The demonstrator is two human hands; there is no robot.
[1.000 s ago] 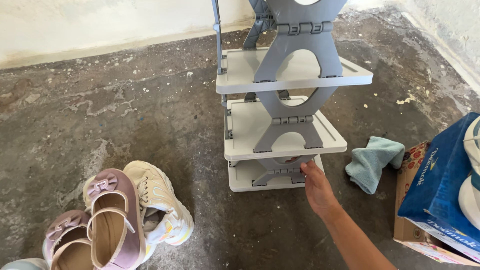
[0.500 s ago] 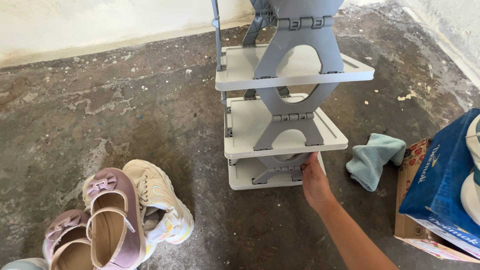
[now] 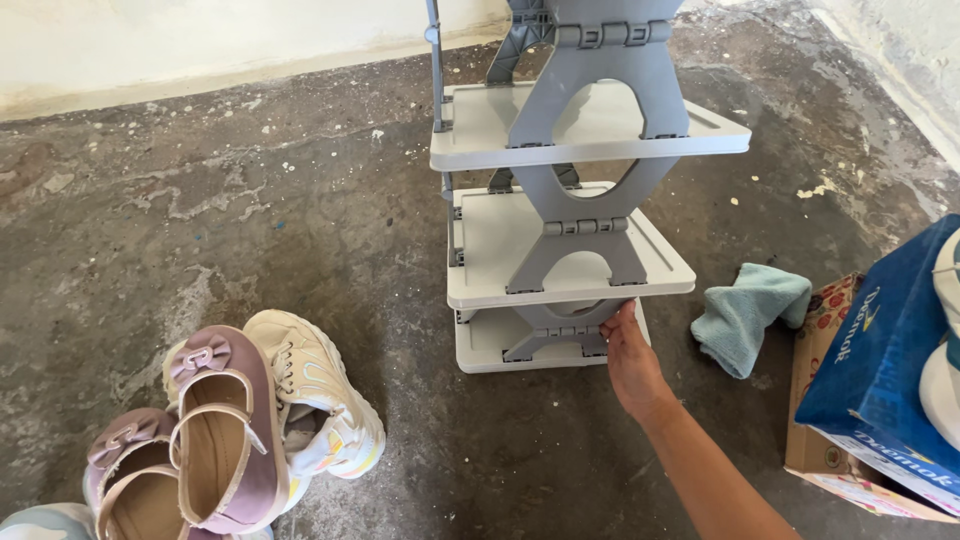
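A grey plastic shoe rack with several stacked shelves stands on the bare concrete floor. My right hand reaches to the rack's near right side, fingers curled under the edge of the second-lowest shelf, gripping it by the grey side support. My left hand is out of sight. At the lower left lies a pile of shoes: two pink strap shoes leaning on white sneakers.
A crumpled light blue cloth lies on the floor right of the rack. A blue shoebox rests on a cardboard box at the right edge. A pale wall runs along the back.
My right hand has shifted slightly up and right, from the lowest shelf's front to under the second-lowest shelf's edge. The view has tilted down a little.
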